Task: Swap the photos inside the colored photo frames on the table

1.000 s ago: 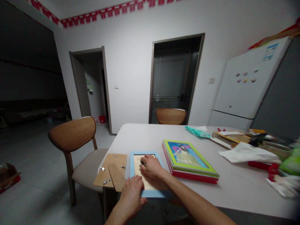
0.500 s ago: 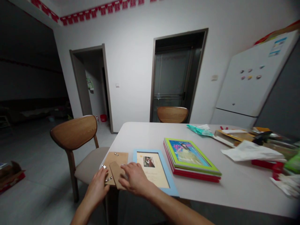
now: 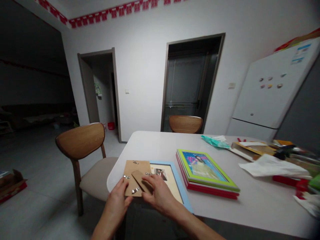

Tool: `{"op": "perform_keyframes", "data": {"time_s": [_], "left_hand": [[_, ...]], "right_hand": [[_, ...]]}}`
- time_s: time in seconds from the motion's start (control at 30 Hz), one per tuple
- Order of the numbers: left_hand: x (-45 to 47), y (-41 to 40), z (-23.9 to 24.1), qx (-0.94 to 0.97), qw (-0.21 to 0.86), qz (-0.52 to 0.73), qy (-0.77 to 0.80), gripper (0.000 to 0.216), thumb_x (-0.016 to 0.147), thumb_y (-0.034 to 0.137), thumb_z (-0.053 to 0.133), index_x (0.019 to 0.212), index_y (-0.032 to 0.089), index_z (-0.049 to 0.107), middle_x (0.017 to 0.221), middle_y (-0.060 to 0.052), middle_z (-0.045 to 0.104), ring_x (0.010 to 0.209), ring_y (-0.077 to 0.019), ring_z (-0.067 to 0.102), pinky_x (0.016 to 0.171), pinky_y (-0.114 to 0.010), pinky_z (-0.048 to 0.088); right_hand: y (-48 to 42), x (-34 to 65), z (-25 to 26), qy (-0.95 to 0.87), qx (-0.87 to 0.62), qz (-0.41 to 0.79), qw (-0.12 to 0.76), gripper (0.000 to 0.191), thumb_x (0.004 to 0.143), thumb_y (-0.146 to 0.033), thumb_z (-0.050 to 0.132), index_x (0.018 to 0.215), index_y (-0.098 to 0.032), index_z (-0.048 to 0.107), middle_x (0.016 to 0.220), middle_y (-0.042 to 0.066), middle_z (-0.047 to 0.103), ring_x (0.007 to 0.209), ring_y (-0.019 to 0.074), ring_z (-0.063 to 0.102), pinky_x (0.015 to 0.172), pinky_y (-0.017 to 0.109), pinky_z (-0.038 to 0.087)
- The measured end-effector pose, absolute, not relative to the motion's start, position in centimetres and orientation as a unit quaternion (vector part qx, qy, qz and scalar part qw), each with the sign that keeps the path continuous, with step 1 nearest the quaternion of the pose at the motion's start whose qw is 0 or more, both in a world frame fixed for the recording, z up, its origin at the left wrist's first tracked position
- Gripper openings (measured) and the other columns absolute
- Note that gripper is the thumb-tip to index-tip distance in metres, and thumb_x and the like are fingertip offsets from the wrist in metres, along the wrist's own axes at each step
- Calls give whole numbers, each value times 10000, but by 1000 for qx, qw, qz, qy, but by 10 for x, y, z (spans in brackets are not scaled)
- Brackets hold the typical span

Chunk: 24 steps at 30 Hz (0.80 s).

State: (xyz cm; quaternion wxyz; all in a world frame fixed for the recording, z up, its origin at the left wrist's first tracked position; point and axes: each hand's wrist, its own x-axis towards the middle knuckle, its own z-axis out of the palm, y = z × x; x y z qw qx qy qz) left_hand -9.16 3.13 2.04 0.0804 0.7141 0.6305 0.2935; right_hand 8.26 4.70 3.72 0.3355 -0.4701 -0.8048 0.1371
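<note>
A brown frame backing board (image 3: 135, 171) with metal clips and a fold-out stand lies at the table's near left corner, partly over a light blue picture frame (image 3: 180, 186) that holds a cream sheet with a small photo. My left hand (image 3: 116, 206) grips the board's near left edge. My right hand (image 3: 160, 195) lies on the board's stand and near right edge, fingers curled over it. Both hands hold the board.
A stack of frames, green on top (image 3: 207, 171), sits right of the blue frame on the white table (image 3: 250, 200). Papers, a teal bag and clutter fill the far right. A wooden chair (image 3: 82, 146) stands left, another at the far side. A fridge stands at right.
Both hands left the blue frame, took the backing board at its left, and shifted it right until it overlaps the blue frame's left edge.
</note>
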Motion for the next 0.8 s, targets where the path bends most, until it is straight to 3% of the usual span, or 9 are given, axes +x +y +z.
{"op": "perform_keyframes", "data": {"time_s": [0.2,0.43,0.63,0.8], "left_hand": [[-28,34,18,757,167,303,555,414,641,137,538,1053,123,504,1237,-136,442,1119,-198,429,945,-304,336],[-11,36,13,793,146,220,548,372,705,211,482,1077,186,485,1242,-73,447,1168,-210,358,980,-428,238],[-14,34,15,800,158,187,548,390,738,259,447,1120,181,448,1277,-72,407,1209,-223,290,980,-444,231],[-15,33,12,810,158,207,525,198,750,233,447,917,192,543,1246,-58,444,1205,-208,301,977,-412,245]], "right_hand": [[41,148,30,-775,-544,120,298,332,644,-203,463,948,-168,591,934,75,571,884,185,495,804,288,364],[45,166,10,-770,-574,74,269,315,653,-207,445,919,-163,607,916,81,581,865,196,497,793,292,362],[49,163,-1,-775,-572,28,267,267,678,-207,446,875,-174,622,869,80,577,846,196,489,763,290,355],[54,160,-4,-776,-570,9,268,262,706,-218,449,912,-211,611,883,63,569,850,186,478,757,285,338]]}}
